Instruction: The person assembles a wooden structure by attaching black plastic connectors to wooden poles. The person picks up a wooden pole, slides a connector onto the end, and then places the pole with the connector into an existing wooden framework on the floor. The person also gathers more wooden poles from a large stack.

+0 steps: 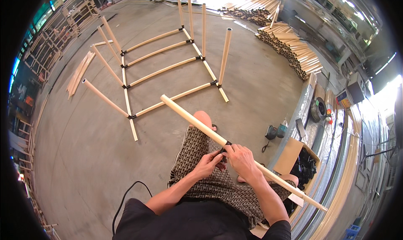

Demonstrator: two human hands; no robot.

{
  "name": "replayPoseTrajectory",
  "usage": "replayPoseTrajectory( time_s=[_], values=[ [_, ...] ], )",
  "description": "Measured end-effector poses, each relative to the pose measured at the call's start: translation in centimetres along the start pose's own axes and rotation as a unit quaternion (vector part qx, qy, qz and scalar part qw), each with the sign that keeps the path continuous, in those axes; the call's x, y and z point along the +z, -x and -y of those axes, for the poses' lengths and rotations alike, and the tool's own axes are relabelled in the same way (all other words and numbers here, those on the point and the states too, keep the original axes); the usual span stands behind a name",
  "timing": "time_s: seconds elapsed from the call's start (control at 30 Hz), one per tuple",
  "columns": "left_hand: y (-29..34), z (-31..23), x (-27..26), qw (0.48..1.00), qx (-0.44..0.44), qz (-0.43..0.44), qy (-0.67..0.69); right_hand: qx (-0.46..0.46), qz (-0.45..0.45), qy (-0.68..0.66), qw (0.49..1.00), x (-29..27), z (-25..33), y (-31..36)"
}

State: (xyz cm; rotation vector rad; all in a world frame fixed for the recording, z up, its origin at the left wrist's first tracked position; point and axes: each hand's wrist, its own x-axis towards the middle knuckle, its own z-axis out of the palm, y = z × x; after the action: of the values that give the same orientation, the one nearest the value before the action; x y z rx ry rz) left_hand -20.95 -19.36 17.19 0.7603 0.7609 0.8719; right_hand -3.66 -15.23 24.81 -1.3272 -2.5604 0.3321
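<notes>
A long cream-coloured pipe (pixel 189 119) lies slantwise across my lap, its far end up to the left and its other end down to the right. Around its middle sits a black pipe joint (pixel 228 144), partly covered by my fingers. My left hand (pixel 206 165) pinches the joint from below, on the pipe's near side. Bent over the pipe and joint from the right is my right hand (pixel 242 158), its fingers closed on the joint. What the fingertips press on is partly hidden. Beyond my knees stands a frame of similar pipes (pixel 168 75), with black joints at its corners and several upright posts.
To my right is an open cardboard box (pixel 289 152) of black joints (pixel 304 166). Long wrapped profiles (pixel 331 173) lie past it. Pipe stacks (pixel 289 47) are at the far right, thin rods (pixel 79 74) on the left floor. A black cable (pixel 121 202) curves beside me.
</notes>
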Motion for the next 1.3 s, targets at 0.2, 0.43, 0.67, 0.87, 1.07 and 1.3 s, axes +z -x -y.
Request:
replayPoseTrajectory(
  time_s=[0.2, 0.43, 0.67, 0.87, 1.07, 1.3],
  values=[
    [-0.1, 0.0, 0.1, 1.0, -0.006, 0.001, 0.004, 0.031, 0.001, 0.0, 1.0, 0.9, -0.6, 0.1],
    [-0.1, 0.1, 0.0, 1.0, -0.005, -0.006, -0.007, 0.038, -0.016, -0.017, 0.999, 0.8, -0.5, 0.2],
    [-0.3, 0.3, -0.1, 1.0, -0.004, -0.006, -0.003, 0.053, -0.022, -0.022, 0.998, 1.3, -0.9, 0.4],
    [-0.4, 0.2, -0.1, 1.0, 0.002, -0.002, -0.01, 0.017, -0.03, -0.02, 0.999, 1.2, -1.1, 0.9],
    [-0.4, 0.0, 0.1, 1.0, 0.0, -0.008, -0.024, 0.054, 0.013, -0.037, 0.998, 0.2, -0.5, 0.8],
    [-0.5, 0.0, 0.1, 1.0, 0.0, 0.001, -0.027, 0.058, 0.008, -0.042, 0.997, 1.3, -1.2, 0.7]
  ],
)
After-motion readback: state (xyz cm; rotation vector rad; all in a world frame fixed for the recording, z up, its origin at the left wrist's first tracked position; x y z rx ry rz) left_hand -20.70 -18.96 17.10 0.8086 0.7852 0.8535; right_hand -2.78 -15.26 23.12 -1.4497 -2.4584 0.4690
